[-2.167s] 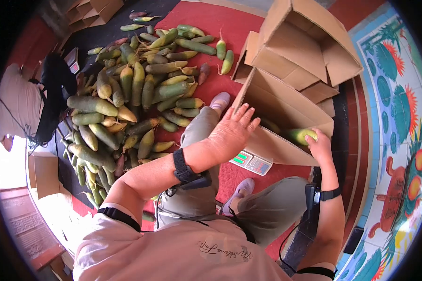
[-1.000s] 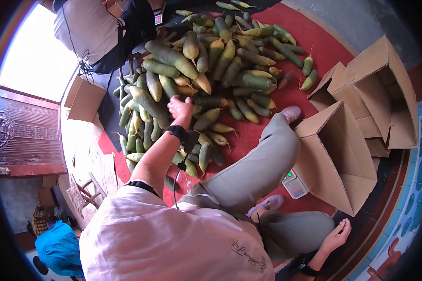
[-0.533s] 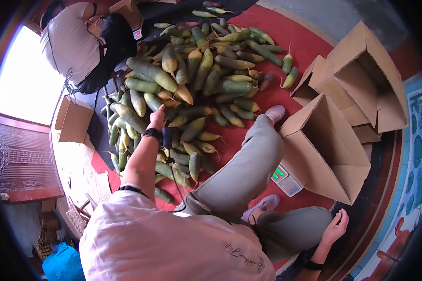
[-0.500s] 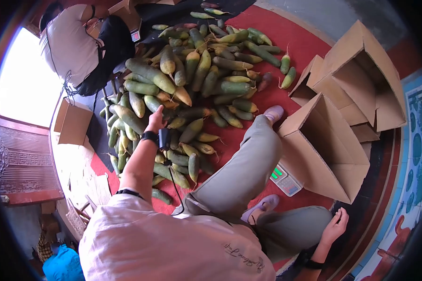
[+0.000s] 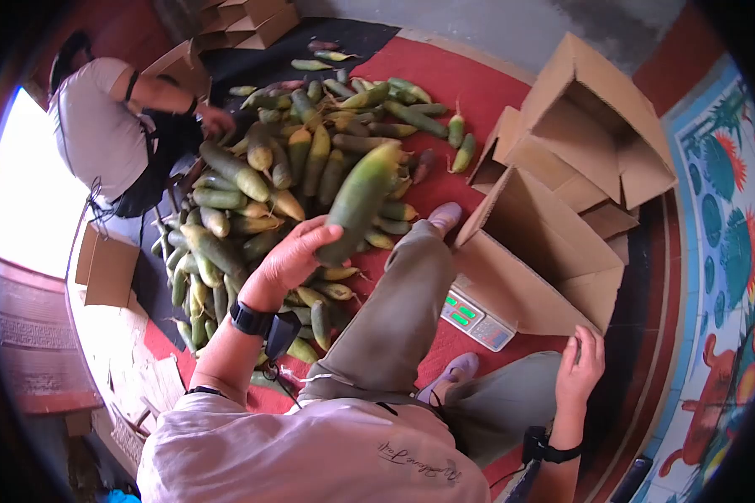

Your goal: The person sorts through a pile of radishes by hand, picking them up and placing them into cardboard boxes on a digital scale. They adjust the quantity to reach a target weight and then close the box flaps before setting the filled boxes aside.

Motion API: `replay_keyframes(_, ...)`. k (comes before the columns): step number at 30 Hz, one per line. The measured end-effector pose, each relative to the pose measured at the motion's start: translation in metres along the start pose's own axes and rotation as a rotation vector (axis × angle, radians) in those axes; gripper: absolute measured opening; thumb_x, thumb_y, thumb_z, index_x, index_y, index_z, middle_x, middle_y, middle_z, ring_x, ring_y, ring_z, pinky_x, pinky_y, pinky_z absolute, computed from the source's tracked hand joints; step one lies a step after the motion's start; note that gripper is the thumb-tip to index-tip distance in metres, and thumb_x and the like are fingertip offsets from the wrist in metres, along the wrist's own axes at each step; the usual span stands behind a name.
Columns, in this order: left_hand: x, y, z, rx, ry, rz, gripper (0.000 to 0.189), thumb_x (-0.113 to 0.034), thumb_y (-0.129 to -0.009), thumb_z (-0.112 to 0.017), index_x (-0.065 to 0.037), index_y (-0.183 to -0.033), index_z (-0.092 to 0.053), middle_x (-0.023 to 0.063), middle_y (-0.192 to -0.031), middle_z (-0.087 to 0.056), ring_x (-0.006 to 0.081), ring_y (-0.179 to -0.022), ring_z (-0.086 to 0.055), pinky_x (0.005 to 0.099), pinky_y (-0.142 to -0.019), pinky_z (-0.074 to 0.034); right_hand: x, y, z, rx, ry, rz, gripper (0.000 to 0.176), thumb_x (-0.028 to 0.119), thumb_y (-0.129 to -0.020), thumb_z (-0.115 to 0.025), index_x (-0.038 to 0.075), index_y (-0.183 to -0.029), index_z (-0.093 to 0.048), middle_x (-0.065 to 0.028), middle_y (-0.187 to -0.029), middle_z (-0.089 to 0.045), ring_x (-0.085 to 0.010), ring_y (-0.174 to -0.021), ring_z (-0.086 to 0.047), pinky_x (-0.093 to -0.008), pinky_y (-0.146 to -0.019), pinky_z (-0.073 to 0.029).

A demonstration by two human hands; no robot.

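Note:
My left hand [image 5: 298, 256] is closed round the lower end of a large green radish [image 5: 359, 205], which is raised and tilted over the pile. A big heap of green radishes [image 5: 235, 172] lies beneath and beyond it on red cloth. My right hand [image 5: 580, 362] is by my knee, its fingers loosely bent and apart with nothing in them. Its fingertips are close to the near corner of an open cardboard box [image 5: 520, 281]. That box stands on a digital scale [image 5: 488, 334] with lit green displays.
More open cardboard boxes [image 5: 591, 92] stand behind on the right. Another person [image 5: 101, 138] crouches at the far left, a hand by the heap. A small carton [image 5: 109, 267] is at the left, and other cartons [image 5: 247, 21] stand at the back.
My left hand has lifted a green radish from the heap and brought it right and nearer to me. My right hand has risen toward the box corner. The other person's arm now reaches toward the heap.

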State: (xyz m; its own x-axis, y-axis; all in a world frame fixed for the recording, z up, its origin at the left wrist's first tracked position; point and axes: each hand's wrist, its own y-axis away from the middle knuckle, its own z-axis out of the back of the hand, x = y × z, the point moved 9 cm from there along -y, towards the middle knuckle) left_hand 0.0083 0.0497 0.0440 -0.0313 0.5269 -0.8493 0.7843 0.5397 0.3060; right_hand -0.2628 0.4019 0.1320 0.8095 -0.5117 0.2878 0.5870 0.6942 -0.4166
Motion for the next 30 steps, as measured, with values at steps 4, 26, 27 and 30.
replay_keyframes(4, 0.006, 0.004, -0.087, 0.282, -0.278, 0.164, 0.057, -0.034, -0.083, -0.068, 0.003, -0.124, -0.052, 0.0060, -0.105, -0.061, 0.0130, -0.094, -0.057, 0.0269, -0.083, -0.048, 0.065, -0.019, 0.022, -0.073, -0.035, 0.189, 0.041, 0.007, -0.075, -0.069, 0.003, -0.114, -0.056, -0.0152, -0.114, -0.056, -0.0342, -0.101, -0.056, -0.0439, -0.087, -0.045)
replay_keyframes(26, 0.039, -0.058, -0.201, 0.450, -0.439, -0.198, 0.064, -0.056, -0.091, -0.047, 0.003, -0.116, -0.056, 0.0188, -0.111, -0.059, 0.0264, -0.108, -0.054, 0.0361, -0.097, -0.041, -0.005, -0.018, 0.024, 0.000, -0.108, -0.130, 0.063, 0.012, -0.063, -0.079, 0.001, -0.117, -0.048, -0.0180, -0.105, -0.053, -0.0366, -0.098, -0.053, -0.0432, -0.085, -0.043)
replay_keyframes(27, 0.042, -0.063, -0.201, 0.447, -0.438, -0.196, 0.064, -0.056, -0.091, -0.047, 0.003, -0.116, -0.056, 0.0188, -0.111, -0.059, 0.0264, -0.108, -0.054, 0.0361, -0.097, -0.041, -0.015, -0.023, 0.027, -0.017, -0.089, -0.176, 0.063, 0.011, -0.064, -0.078, 0.001, -0.117, -0.048, -0.0180, -0.105, -0.054, -0.0363, -0.099, -0.054, -0.0430, -0.085, -0.043)
replay_keyframes(30, 0.020, -0.064, -0.205, 0.228, -1.123, -0.776, 0.064, -0.042, -0.083, -0.064, -0.001, -0.129, -0.046, 0.0239, -0.137, -0.036, 0.0424, -0.131, -0.030, 0.0461, -0.106, -0.032, -0.041, -0.040, 0.030, -0.044, 0.034, -0.209, 0.057, 0.008, -0.067, -0.075, 0.001, -0.117, -0.048, -0.0181, -0.105, -0.054, -0.0372, -0.099, -0.054, -0.0430, -0.086, -0.043)
